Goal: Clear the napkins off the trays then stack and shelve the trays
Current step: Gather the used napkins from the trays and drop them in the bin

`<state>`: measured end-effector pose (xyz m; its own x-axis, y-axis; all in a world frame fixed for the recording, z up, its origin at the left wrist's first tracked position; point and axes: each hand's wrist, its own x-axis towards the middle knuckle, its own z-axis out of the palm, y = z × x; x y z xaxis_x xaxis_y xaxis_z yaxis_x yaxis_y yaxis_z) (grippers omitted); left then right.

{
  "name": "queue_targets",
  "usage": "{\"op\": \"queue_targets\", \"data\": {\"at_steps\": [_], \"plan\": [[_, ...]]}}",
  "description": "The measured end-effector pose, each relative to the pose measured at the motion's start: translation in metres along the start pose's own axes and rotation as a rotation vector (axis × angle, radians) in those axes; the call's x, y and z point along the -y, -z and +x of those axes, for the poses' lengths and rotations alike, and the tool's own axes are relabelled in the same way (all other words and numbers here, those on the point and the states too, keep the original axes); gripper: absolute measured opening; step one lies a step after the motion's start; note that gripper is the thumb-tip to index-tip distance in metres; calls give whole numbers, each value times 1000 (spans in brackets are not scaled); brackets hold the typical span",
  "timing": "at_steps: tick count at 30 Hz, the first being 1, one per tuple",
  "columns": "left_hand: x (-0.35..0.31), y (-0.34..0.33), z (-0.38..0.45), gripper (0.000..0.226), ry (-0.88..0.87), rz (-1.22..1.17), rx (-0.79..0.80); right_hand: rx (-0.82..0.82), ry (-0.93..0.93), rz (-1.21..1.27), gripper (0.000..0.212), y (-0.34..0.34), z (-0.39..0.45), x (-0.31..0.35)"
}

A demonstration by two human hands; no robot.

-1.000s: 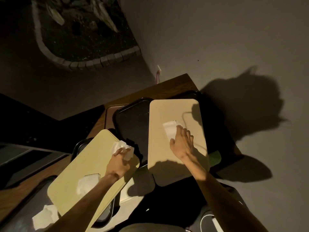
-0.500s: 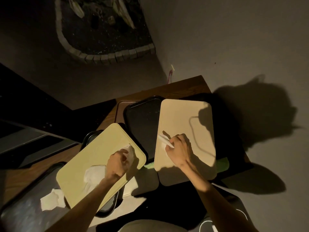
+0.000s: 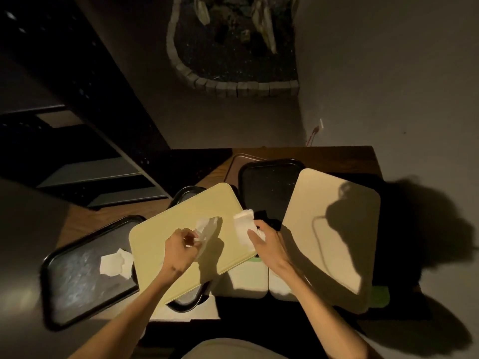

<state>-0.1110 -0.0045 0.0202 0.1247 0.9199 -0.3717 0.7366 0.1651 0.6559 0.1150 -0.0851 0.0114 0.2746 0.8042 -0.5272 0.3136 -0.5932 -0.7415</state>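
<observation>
A pale yellow tray (image 3: 166, 229) lies tilted across the middle, on top of a black tray (image 3: 186, 303). Over it, my left hand (image 3: 178, 251) pinches a crumpled white napkin (image 3: 207, 226). My right hand (image 3: 269, 248) holds a folded white napkin (image 3: 243, 226) above the yellow tray's right edge. A beige tray (image 3: 311, 198) lies bare at the right. Another black tray (image 3: 269, 185) sits between them at the back. At the left, a black tray (image 3: 75, 281) carries a crumpled napkin (image 3: 115, 263).
The trays lie on a wooden table (image 3: 324, 156) set against a grey wall (image 3: 388, 73). A green tray edge (image 3: 379, 296) shows under the beige tray. Dark shelving (image 3: 77, 156) stands at the left. A brick-edged planter (image 3: 233, 60) lies on the floor beyond.
Both hands lifted their napkins off the trays. My right hand moved left from the beige tray to the yellow tray's edge. The second napkin on the yellow tray is now gathered in my left hand.
</observation>
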Motion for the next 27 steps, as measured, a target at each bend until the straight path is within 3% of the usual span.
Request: {"op": "queue_targets", "data": {"at_steps": [4, 10, 12, 15, 18, 23, 27], "plan": [[35, 19, -18, 7, 157, -95, -54, 103, 57, -103, 45, -29, -3, 18], [92, 45, -47, 9, 261, -206, -165, 250, 165, -204, 27, -82, 0, 42], [102, 52, -55, 4, 284, -253, -200, 272, 176, -233, 24, -97, 0, 53], [117, 60, -60, 15, 331, -261, -254, 275, 215, -284, 26, -121, 4, 67], [136, 71, -59, 15, 396, -266, -258, 235, 358, -499, 24, -143, 11, 76], [161, 93, -49, 22, 405, -168, -270, 239, 452, -719, 22, -165, 20, 79], [173, 106, -29, 12, 348, -10, -178, 210, 429, -787, 22, -174, 20, 74]]}}
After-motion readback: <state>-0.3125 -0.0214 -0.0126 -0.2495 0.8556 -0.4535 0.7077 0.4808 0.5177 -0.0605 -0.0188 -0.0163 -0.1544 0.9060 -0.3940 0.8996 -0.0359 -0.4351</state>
